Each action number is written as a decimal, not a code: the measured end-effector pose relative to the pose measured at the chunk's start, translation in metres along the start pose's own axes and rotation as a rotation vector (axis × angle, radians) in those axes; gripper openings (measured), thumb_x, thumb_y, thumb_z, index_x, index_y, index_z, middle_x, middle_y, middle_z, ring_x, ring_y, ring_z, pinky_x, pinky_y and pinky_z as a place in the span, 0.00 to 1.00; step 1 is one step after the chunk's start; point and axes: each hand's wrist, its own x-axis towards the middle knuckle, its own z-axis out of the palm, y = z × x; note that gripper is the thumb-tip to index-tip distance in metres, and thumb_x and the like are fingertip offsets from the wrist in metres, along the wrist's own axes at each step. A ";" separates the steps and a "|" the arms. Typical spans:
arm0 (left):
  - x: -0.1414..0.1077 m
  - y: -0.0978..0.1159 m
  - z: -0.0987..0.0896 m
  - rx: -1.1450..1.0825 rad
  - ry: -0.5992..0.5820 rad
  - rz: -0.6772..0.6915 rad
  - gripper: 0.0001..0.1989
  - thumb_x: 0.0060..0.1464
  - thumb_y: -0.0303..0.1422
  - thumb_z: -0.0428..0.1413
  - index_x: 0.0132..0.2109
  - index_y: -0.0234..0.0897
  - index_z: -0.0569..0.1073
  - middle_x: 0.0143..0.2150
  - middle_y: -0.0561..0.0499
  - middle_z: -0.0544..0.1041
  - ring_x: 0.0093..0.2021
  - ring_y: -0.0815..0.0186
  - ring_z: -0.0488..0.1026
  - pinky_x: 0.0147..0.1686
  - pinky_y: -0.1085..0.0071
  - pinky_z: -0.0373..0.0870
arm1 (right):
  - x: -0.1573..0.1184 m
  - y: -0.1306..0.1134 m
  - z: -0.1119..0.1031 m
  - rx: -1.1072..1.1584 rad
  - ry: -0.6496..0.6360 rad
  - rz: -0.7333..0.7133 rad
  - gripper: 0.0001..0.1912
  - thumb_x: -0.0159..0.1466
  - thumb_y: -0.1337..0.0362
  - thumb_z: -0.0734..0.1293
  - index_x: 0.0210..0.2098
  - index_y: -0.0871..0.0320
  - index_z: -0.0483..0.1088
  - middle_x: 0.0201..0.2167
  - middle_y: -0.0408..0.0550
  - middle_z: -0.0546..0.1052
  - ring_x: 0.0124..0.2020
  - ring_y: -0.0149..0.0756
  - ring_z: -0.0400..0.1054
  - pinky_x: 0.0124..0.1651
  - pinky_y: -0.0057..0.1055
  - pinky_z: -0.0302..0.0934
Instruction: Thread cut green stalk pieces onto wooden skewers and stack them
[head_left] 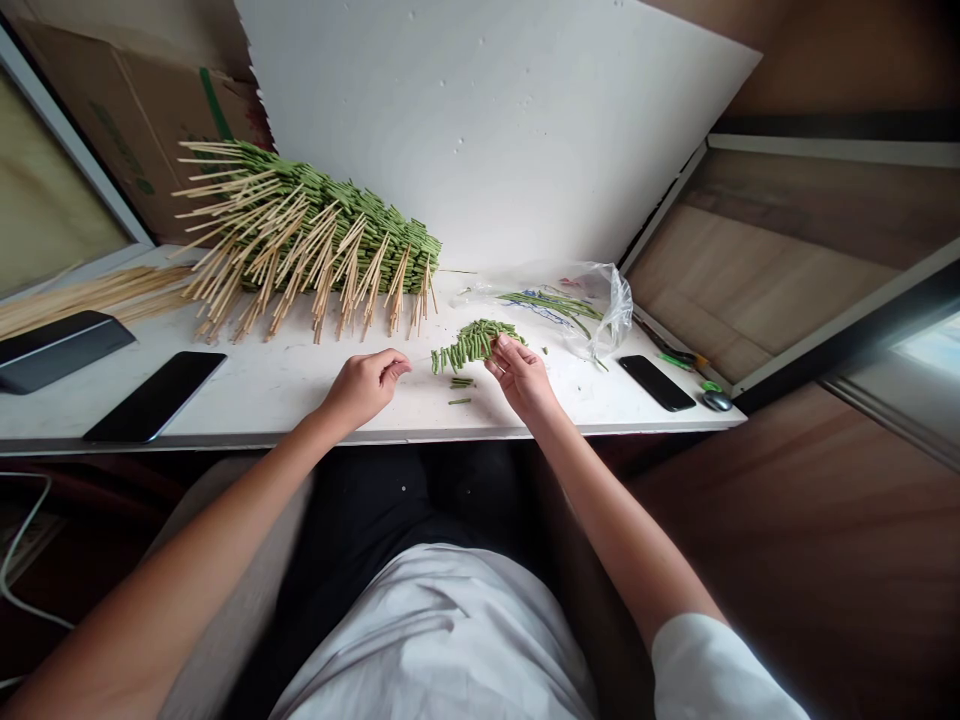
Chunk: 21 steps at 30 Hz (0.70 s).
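Note:
My left hand (369, 388) is closed in a pinch on the thin end of a bamboo skewer (421, 360), which shows only faintly. Short green bean pieces (459, 352) stand side by side in a row along that skewer, just above the table. At the other end of the row, my right hand (523, 380) has thumb and fingers closed on a bean piece, partly hidden by the fingertips. Behind the row lies a small heap of cut bean pieces (487, 328). A few loose pieces (461, 383) rest on the white table (405, 425) between my hands.
A large stack of filled bean skewers (337, 215) stands at the back left, bare ends toward me. Bare skewers (90, 290) lie further left. Two black phones (161, 395) (657, 383), a dark stand (64, 350), a plastic bag (615, 305) with long beans and scissors (664, 345) also lie here.

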 end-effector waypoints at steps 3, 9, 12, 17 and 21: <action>0.000 0.000 0.000 0.000 -0.007 -0.008 0.11 0.69 0.35 0.56 0.42 0.37 0.82 0.35 0.47 0.85 0.29 0.64 0.77 0.34 0.70 0.68 | 0.000 0.000 0.000 -0.018 0.011 -0.014 0.24 0.49 0.48 0.86 0.39 0.51 0.83 0.44 0.46 0.86 0.50 0.41 0.79 0.52 0.36 0.74; 0.000 -0.001 0.001 0.007 0.009 0.003 0.11 0.69 0.35 0.56 0.41 0.37 0.82 0.34 0.48 0.85 0.27 0.64 0.75 0.32 0.69 0.66 | 0.000 -0.003 0.002 -0.086 0.062 -0.071 0.25 0.46 0.47 0.86 0.38 0.53 0.83 0.41 0.48 0.86 0.50 0.45 0.79 0.48 0.38 0.74; 0.000 -0.001 0.000 0.014 0.018 0.015 0.11 0.69 0.34 0.57 0.41 0.37 0.83 0.33 0.48 0.85 0.27 0.64 0.74 0.32 0.69 0.66 | 0.000 -0.003 0.003 -0.119 0.093 -0.107 0.25 0.45 0.47 0.86 0.36 0.54 0.83 0.39 0.49 0.86 0.47 0.45 0.79 0.47 0.38 0.73; 0.000 0.002 -0.001 0.029 0.037 0.041 0.11 0.68 0.34 0.57 0.40 0.38 0.83 0.32 0.49 0.84 0.26 0.65 0.74 0.31 0.69 0.65 | 0.001 0.000 0.001 -0.196 0.112 -0.168 0.25 0.46 0.46 0.85 0.35 0.54 0.84 0.40 0.49 0.85 0.44 0.43 0.77 0.46 0.39 0.73; 0.000 0.003 -0.002 0.031 0.052 0.063 0.10 0.68 0.33 0.57 0.40 0.38 0.83 0.33 0.49 0.85 0.25 0.66 0.74 0.31 0.70 0.65 | 0.001 0.004 -0.001 -0.239 0.104 -0.185 0.24 0.49 0.43 0.84 0.36 0.54 0.84 0.42 0.50 0.85 0.45 0.43 0.77 0.47 0.40 0.74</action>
